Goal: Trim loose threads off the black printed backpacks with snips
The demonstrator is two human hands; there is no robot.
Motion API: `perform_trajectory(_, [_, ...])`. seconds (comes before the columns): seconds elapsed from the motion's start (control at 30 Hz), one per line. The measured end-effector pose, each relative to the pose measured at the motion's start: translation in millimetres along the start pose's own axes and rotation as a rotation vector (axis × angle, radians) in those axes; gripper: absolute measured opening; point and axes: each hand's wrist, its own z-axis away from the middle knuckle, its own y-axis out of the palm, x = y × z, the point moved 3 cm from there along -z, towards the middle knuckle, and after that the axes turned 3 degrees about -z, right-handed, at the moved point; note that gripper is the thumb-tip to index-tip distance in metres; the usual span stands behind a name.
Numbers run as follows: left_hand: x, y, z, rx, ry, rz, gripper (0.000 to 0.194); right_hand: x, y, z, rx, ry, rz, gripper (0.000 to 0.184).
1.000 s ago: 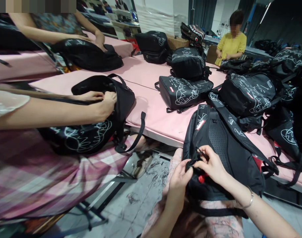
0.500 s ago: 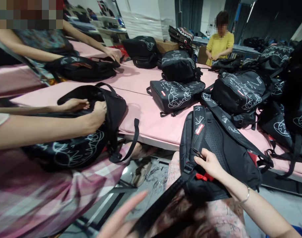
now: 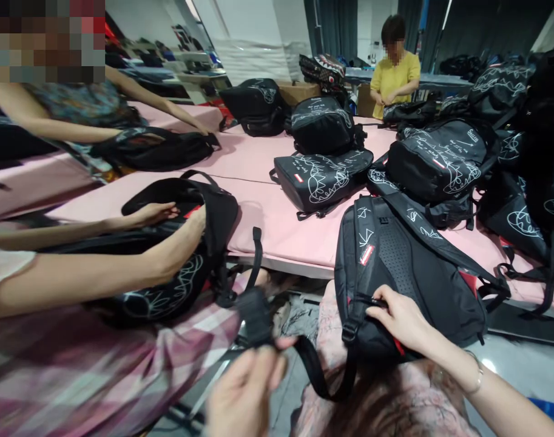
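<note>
A black backpack (image 3: pixel 397 267) with white scribble prints on its shoulder straps leans on the table edge and my lap, its padded back toward me. My left hand (image 3: pixel 247 388), blurred, pinches the webbing strap (image 3: pixel 320 370) near its broad dark end, left of the bag. That strap hangs in a loop between my hand and the bag's lower left buckle (image 3: pixel 349 332). My right hand (image 3: pixel 401 318) is closed on small dark thread snips (image 3: pixel 368 298), resting against the lower part of the left shoulder strap. Its fingers partly cover the snips.
Several printed black backpacks (image 3: pixel 324 179) stand on the pink table (image 3: pixel 253 209), with more piled at the right. Close on my left, a co-worker's hands (image 3: pixel 190 233) reach into an open backpack (image 3: pixel 222 209). Another co-worker handles a bag behind; a person in yellow (image 3: pixel 395 82) stands at the back.
My left hand has gone from outstretched fingers to a pinch on the strap and raised its end. My right hand has shifted slightly down and right in view with the snips.
</note>
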Motion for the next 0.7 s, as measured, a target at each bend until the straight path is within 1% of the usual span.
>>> perform_trajectory(0.1, [4.4,22.2,12.8,0.062,0.180,-0.264,0.028,-3.7,-10.2,15.5,-0.114,-0.049,-0.203,0.017])
perform_trajectory(0.13, [6.1,30.5,13.9,0.090,0.224,-0.315,0.028,-3.4,-12.6,19.5,-0.132,-0.069,-0.251,0.016])
perform_trajectory(0.17, [8.4,37.6,14.2,0.119,0.228,-0.324,0.029,-1.8,-14.3,22.7,-0.138,-0.091,-0.284,0.015])
perform_trajectory(0.23, [14.1,47.5,14.6,0.199,0.131,-0.279,0.030,5.1,-16.1,26.7,-0.134,-0.166,-0.325,0.013])
perform_trajectory(0.3, [18.9,51.8,16.9,0.279,-0.020,-0.184,0.031,14.9,-16.8,28.3,-0.124,-0.282,-0.352,0.013])
perform_trajectory(0.37, [21.5,51.8,20.1,0.287,-0.116,-0.114,0.033,23.2,-16.7,28.2,-0.108,-0.367,-0.365,0.014])
perform_trajectory(0.47, [24.7,52.7,23.9,0.292,-0.152,-0.114,0.035,29.3,-15.6,26.0,-0.087,-0.402,-0.358,0.014])
perform_trajectory(0.6, [26.4,62.6,28.6,0.405,-0.110,-0.155,0.034,32.5,-13.7,24.0,-0.080,-0.434,-0.277,0.015])
perform_trajectory(0.7, [24.8,68.8,31.9,0.435,-0.116,-0.159,0.036,33.7,-13.3,24.1,-0.106,-0.439,-0.189,0.018])
